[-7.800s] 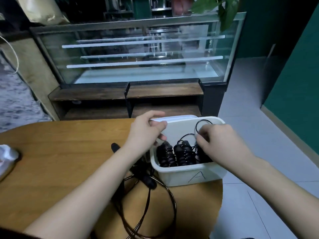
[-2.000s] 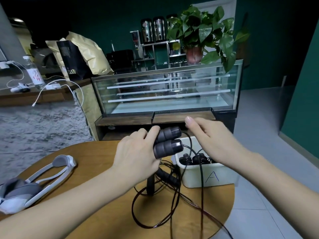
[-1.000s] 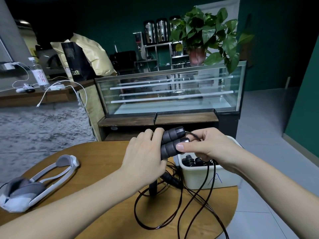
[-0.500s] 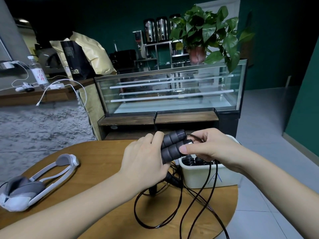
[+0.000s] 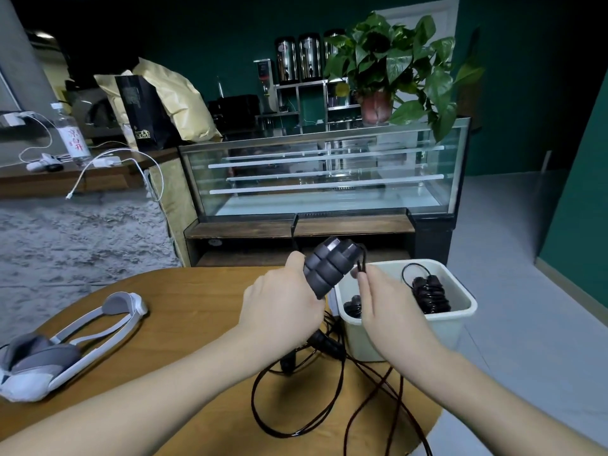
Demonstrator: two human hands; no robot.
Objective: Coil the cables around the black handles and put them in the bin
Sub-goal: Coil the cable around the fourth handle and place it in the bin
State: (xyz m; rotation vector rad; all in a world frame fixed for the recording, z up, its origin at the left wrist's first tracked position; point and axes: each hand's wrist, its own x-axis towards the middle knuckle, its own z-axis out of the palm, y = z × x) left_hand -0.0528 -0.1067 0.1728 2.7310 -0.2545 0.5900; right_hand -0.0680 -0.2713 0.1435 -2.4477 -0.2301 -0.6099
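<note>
— Over the bench (image 5: pixel 184 307), what have your hands got?

— My left hand (image 5: pixel 283 301) is wrapped round two black handles (image 5: pixel 329 268), held side by side and tilted up and to the right, above the bench's right part. My right hand (image 5: pixel 385 307) pinches the cable (image 5: pixel 361 265) just beside the handles' top ends, fingers together on it.

— And the rest of that cable?

— It hangs down from my hands and lies in loose loops (image 5: pixel 296 409) on the bench in front of me. Some strands run off the near edge. Another pair of black ends (image 5: pixel 325 343) lies on the bench under my left hand, in the tangle.

— Where is the bin?

— White bin (image 5: pixel 457 320), at the bench's right edge, touching the loose cable. My right hand hovers over its near left corner. Inside it, one coiled bundle (image 5: pixel 431 292) sits on the right, and another dark bundle (image 5: pixel 352 306) is partly hidden behind my right hand.

— Anything else about?

— Grey and white headset (image 5: pixel 65 343), far left of the bench, well apart from the cables.
</note>
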